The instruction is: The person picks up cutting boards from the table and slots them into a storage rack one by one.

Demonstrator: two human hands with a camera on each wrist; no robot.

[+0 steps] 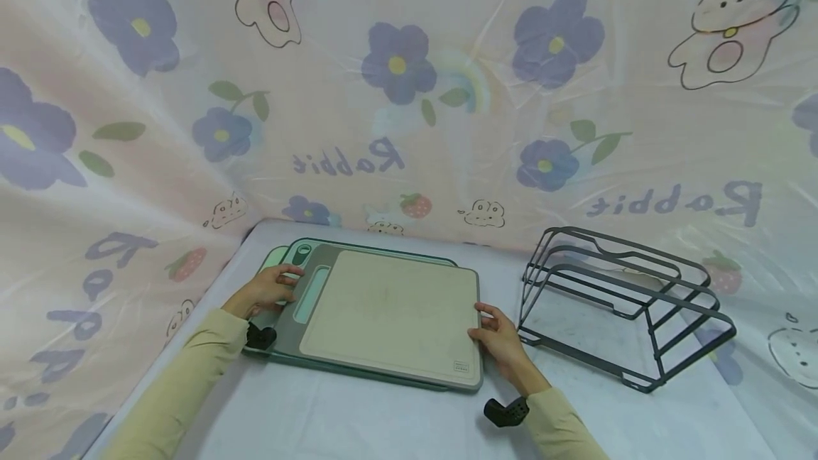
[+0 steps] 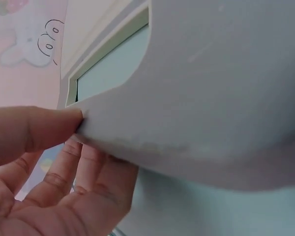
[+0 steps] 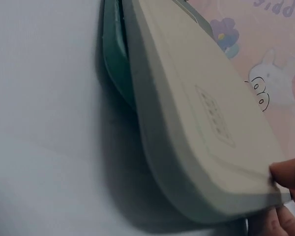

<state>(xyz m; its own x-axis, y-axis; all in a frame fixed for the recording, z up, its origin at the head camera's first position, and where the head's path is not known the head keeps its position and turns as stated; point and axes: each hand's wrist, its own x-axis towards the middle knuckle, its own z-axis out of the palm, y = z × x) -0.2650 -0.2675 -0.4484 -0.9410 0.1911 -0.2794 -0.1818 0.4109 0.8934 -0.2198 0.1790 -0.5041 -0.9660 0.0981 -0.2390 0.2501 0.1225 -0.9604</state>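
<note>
Grey-and-beige cutting board [image 1: 391, 311]: stacked on a green board [image 3: 116, 59], toward the table's [image 1: 319, 417] far left corner; probably stiff, light, slippery, best taken by opposite short edges. Left hand [image 1: 271, 288]: pinches the handle end. Right hand [image 1: 501, 343]: pinches the opposite edge. Wire rack [image 1: 578, 353]: near right edge.

We see a white-covered table [image 1: 345, 421], pale and lightly creased. Directly on it we find overlapping green boards [image 1: 290, 258] and, to their right, a black wire rack [image 1: 578, 354].
</note>
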